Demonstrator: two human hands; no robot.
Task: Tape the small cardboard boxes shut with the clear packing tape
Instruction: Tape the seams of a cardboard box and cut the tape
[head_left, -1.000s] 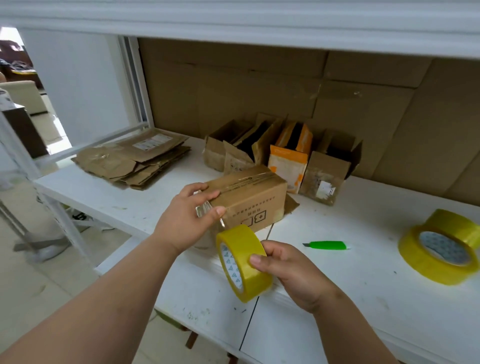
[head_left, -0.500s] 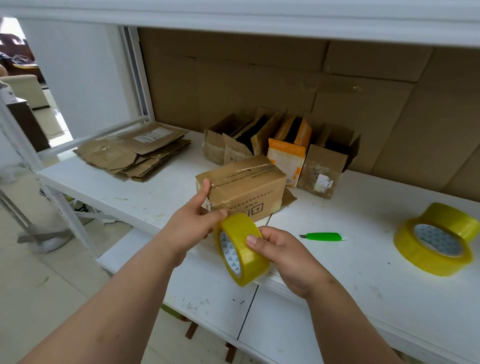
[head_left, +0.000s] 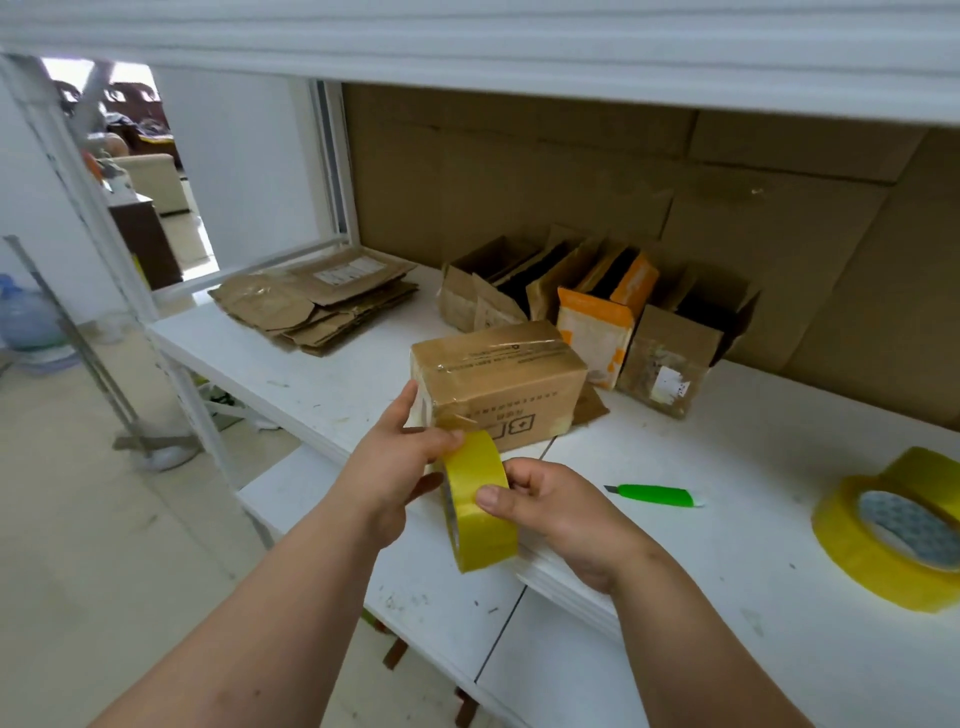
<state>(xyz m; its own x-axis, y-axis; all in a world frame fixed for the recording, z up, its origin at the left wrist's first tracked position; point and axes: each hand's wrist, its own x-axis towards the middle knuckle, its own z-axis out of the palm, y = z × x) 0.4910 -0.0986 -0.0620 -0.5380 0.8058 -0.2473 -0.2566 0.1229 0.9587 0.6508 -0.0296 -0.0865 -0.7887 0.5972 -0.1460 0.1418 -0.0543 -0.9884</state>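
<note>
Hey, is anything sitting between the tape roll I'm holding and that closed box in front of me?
Nothing visible. The tape roll, held by the right hand, sits just below the closed box; only the left hand, pinching at the roll's top edge, is there.

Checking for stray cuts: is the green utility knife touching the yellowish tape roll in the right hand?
Apart. The head view shows bare white table between the green utility knife and the tape roll gripped by the right hand.
</note>
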